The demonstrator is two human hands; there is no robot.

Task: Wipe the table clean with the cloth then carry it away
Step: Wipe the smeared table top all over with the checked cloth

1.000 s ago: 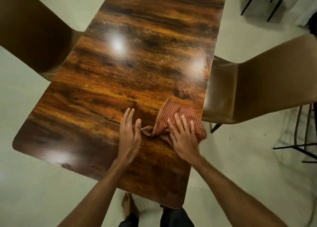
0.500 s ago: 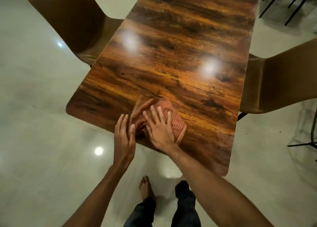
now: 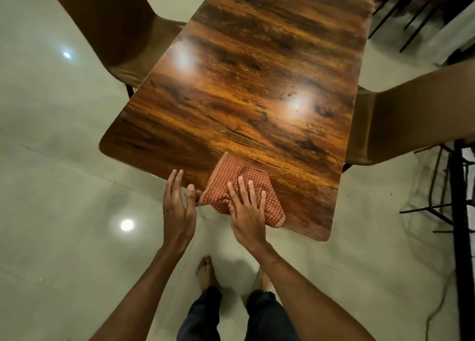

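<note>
A red checked cloth [image 3: 231,178] lies bunched on the near edge of the glossy dark wooden table [image 3: 257,83]. My right hand [image 3: 248,209] presses flat on the cloth with straight, spread fingers, partly past the table's rim. Just left of the cloth, my left hand [image 3: 178,207] hovers at the table's edge with straight fingers, its thumb close to a corner of the cloth; whether they touch is unclear.
A brown chair [image 3: 115,26] stands at the table's left side and another [image 3: 411,119] at its right. Black metal legs [image 3: 457,186] stand at the far right. My bare feet [image 3: 205,271] are on the pale tiled floor below the table's near edge.
My right hand has slid the cloth along the near edge, from the right corner toward the left and back, down to the rim. My left hand has come off the tabletop.
</note>
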